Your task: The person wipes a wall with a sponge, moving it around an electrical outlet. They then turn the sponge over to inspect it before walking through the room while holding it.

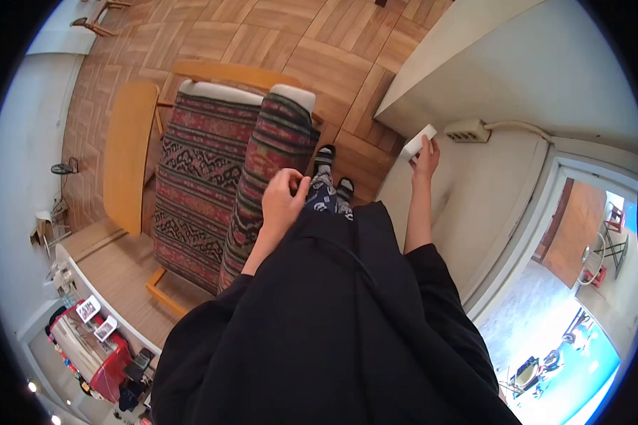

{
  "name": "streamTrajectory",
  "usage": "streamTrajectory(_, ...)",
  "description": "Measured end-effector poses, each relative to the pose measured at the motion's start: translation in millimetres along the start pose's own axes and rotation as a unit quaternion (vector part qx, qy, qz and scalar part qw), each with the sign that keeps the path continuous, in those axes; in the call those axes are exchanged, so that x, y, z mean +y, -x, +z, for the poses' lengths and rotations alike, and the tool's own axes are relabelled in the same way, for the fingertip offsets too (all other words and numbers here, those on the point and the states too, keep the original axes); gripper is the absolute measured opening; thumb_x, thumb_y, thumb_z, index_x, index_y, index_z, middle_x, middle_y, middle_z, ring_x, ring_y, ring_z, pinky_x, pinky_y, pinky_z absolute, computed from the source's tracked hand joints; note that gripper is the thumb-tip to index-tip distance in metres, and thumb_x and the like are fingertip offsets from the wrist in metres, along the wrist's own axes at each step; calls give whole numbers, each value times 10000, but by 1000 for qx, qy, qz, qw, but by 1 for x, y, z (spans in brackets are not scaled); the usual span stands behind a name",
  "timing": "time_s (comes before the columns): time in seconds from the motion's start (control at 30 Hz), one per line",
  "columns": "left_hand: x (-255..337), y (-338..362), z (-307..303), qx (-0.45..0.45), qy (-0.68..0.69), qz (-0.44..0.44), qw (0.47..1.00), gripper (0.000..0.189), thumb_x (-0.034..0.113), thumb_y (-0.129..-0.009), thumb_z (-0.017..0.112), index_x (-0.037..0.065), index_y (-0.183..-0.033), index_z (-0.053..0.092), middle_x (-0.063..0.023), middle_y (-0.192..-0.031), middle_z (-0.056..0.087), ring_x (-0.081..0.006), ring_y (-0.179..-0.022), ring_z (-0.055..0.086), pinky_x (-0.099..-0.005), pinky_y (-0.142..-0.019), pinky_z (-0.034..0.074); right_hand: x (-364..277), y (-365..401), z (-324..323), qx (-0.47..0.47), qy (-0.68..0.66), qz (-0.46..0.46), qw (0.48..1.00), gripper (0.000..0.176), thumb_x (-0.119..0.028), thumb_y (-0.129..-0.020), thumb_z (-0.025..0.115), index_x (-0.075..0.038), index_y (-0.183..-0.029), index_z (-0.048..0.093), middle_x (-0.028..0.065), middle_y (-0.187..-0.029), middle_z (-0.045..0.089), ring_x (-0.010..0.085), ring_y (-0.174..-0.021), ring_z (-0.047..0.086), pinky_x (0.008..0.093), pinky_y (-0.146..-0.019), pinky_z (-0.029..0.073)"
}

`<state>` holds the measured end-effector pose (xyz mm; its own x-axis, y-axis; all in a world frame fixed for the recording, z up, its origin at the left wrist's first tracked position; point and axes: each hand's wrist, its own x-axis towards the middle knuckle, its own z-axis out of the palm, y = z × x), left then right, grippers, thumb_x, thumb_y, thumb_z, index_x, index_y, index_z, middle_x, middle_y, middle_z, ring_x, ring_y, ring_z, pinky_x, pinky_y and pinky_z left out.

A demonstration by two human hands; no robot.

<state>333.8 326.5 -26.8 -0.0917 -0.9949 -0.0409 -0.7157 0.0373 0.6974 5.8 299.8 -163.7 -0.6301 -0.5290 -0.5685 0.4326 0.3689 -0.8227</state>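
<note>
My right hand [425, 161] is closed around the lower end of a small white rectangular block [420, 143]. It holds the block out beside the pale wall, just left of a multi-socket power outlet [468, 131]; the two do not touch. I cannot make out exactly what the block is. My left hand [285, 198] hangs in front of my body with its fingers loosely curled and the thumb apart from them. Nothing shows in it. Beyond it is a wooden armchair with a red and black patterned seat cushion [195, 170] and a matching back cushion [273, 138].
The chair's wide wooden armrest [131, 156] lies to the left. My slippered feet [325, 156] stand on the parquet floor [340, 42] close to the chair. A cable [521, 127] runs from the outlet toward a door frame [539, 205] at right. A cluttered red-sided table [110, 379] is at lower left.
</note>
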Motion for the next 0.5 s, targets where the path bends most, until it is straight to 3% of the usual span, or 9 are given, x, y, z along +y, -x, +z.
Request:
streamTrajectory(0.03, -21, 11, 7, 56, -82, 46, 994, 215, 242, -836, 679, 67, -924, 591, -70, -766, 528, -240, -725, 548, -363, -648, 435, 1, 3, -3, 6, -4, 0, 1000, 719, -434, -822, 696, -147, -1387, 357, 102, -1308, 481, 299, -1107, 532, 474, -808, 475)
streamTrajectory(0.07, -43, 23, 13, 42, -146, 20, 988, 357, 266, -757, 726, 92, -1023, 563, -65, -914, 514, -257, -852, 520, -384, -723, 413, 1, 4, -6, 12, -10, -3, 1000, 715, -431, -823, 695, -148, -1386, 358, 101, -1319, 472, 300, -1109, 531, 472, -803, 475)
streamTrajectory(0.17, -70, 47, 17, 55, -267, 17, 962, 499, 295, -686, 758, 105, -1087, 527, -68, -1000, 497, -267, -923, 501, -388, -759, 398, 2, 14, -17, 24, -21, -3, 999, 694, -421, -824, 696, -147, -1371, 368, 99, -1339, 453, 303, -1114, 530, 467, -802, 478)
streamTrajectory(0.2, -77, 54, 19, 49, -279, 8, 959, 597, 294, -633, 770, 115, -1139, 508, -76, -1057, 470, -279, -969, 471, -393, -781, 379, 5, 15, -22, 28, -17, -3, 999, 689, -419, -824, 695, -145, -1367, 371, 98, -1336, 455, 304, -1115, 531, 468, -804, 478)
streamTrajectory(0.5, -118, 71, 12, 5, -308, 32, 951, 636, 260, -612, 757, 145, -1181, 499, -79, -1097, 456, -277, -980, 448, -403, -789, 354, 9, 27, -46, 43, -4, -32, 999, 670, -402, -832, 692, -151, -1367, 376, 86, -1276, 496, 274, -1099, 538, 448, -811, 486)
